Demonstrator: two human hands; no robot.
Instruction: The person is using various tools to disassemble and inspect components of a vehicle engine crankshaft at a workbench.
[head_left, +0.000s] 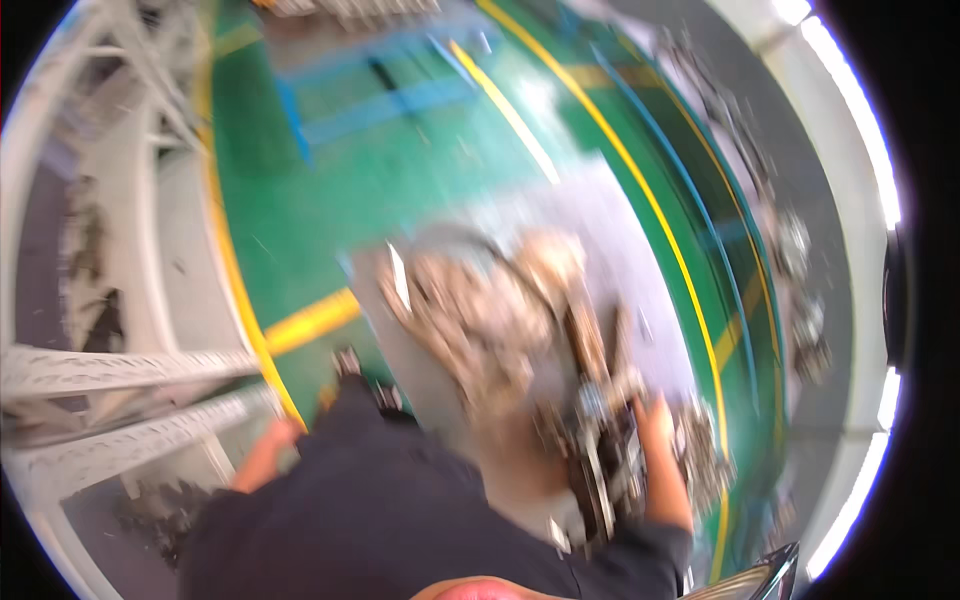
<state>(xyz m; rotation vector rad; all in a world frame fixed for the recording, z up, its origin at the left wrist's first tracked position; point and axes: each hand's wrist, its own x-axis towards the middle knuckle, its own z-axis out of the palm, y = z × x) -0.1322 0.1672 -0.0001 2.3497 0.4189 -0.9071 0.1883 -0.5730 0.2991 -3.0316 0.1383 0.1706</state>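
Note:
Motion smears the whole head view. A grey-topped workbench stands before me, loaded with brown and metallic parts whose kind I cannot make out. My right hand is over the bench's near right part, at the edge of a cluster of long metal pieces. Whether it grips one of them is lost in the blur. Low on the left, my left hand hangs beside my body, near a white perforated shelf beam. Its fingers are too smeared to read.
White metal racking with dark parts on its shelves lines the left side. Green floor with yellow lines runs around the bench. A blue-framed table with parts stands farther ahead. More metal parts line the right.

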